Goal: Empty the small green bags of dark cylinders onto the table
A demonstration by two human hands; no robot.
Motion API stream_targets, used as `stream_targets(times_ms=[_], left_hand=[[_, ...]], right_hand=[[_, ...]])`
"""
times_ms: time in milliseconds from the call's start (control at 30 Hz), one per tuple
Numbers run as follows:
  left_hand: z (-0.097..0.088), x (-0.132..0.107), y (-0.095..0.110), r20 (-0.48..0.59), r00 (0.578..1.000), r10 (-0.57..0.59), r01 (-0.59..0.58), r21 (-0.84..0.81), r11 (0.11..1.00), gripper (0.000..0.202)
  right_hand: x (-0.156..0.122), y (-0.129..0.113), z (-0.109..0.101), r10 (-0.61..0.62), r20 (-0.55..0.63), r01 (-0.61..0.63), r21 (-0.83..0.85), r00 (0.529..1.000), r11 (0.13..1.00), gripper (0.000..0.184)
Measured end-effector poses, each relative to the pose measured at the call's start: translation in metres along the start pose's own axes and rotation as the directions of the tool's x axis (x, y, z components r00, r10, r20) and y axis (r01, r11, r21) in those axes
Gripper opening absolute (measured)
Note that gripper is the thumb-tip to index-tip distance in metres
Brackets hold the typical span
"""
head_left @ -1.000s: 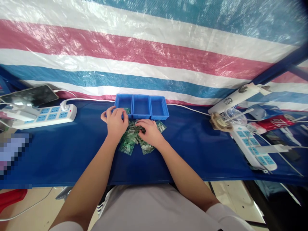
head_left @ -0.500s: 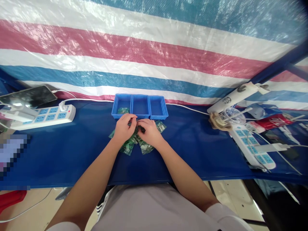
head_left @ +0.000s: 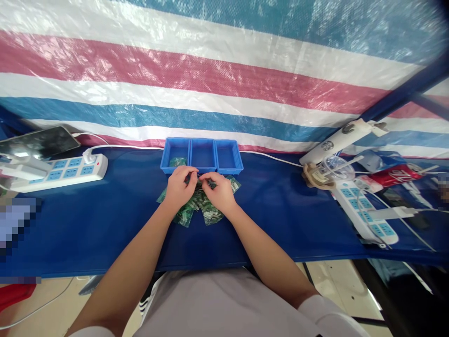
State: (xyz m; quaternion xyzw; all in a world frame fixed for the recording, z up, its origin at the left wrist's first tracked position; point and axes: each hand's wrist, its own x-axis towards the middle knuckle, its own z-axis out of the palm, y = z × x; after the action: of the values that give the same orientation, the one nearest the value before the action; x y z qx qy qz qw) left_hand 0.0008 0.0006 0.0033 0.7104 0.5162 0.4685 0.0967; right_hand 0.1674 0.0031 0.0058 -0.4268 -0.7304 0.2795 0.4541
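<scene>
A pile of small green packets [head_left: 196,206] lies on the blue table [head_left: 105,220] just in front of a blue three-compartment tray [head_left: 201,156]. One green packet [head_left: 177,162] sits in the tray's left compartment. My left hand [head_left: 179,188] and my right hand [head_left: 219,190] rest on the pile, fingertips pinched together near its far edge. Both appear to grip a small packet between them; the fingers hide most of it.
A white power strip [head_left: 59,168] and a tablet [head_left: 38,140] lie at the far left. At the right sit a second power strip [head_left: 365,210], a white fan-like device [head_left: 336,140], a clear cup [head_left: 335,168] and cables. A striped tarp [head_left: 224,84] backs the table.
My left hand drew back from the tray's left compartment, leaving a green packet there, and joined my right hand on the pile. Both hands' fingertips have since closed together.
</scene>
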Motion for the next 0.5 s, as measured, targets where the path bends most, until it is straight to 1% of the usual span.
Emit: stream_targets(times_ms=[100, 167, 267, 333, 400, 500], left_hand=[[-0.0012, 0.0008, 0.0005, 0.049, 0.999, 0.012, -0.010, -0.054, 0.999, 0.023], [-0.0014, 0.0007, 0.0007, 0.082, 0.996, 0.021, -0.014, -0.091, 0.996, 0.023], [-0.0001, -0.0003, 0.0013, 0.108, 0.994, 0.032, -0.020, -0.111, 0.994, 0.021], [0.0013, -0.0010, 0.0017, 0.101, 0.994, 0.027, -0.016, -0.108, 0.994, 0.021], [0.0024, -0.0013, 0.0017, 0.075, 0.997, -0.005, 0.013, -0.110, 0.994, 0.022], [0.0025, -0.0012, 0.0009, 0.015, 0.996, -0.089, 0.090, -0.135, 0.987, 0.026]], right_hand=[[0.0012, -0.0016, -0.0013, 0.092, -0.132, -0.073, 0.144, 0.987, 0.987, 0.015], [0.0022, -0.0013, -0.0014, 0.145, -0.172, -0.105, 0.220, 0.974, 0.970, 0.016], [0.0029, 0.0006, 0.0002, 0.183, -0.166, -0.122, 0.323, 0.969, 0.938, 0.021], [0.0028, 0.0015, 0.0017, 0.188, -0.147, -0.121, 0.376, 0.971, 0.919, 0.022], [0.0024, 0.0017, 0.0027, 0.196, -0.129, -0.129, 0.405, 0.972, 0.905, 0.025], [0.0018, 0.0014, 0.0035, 0.214, -0.094, -0.161, 0.391, 0.972, 0.906, 0.033]])
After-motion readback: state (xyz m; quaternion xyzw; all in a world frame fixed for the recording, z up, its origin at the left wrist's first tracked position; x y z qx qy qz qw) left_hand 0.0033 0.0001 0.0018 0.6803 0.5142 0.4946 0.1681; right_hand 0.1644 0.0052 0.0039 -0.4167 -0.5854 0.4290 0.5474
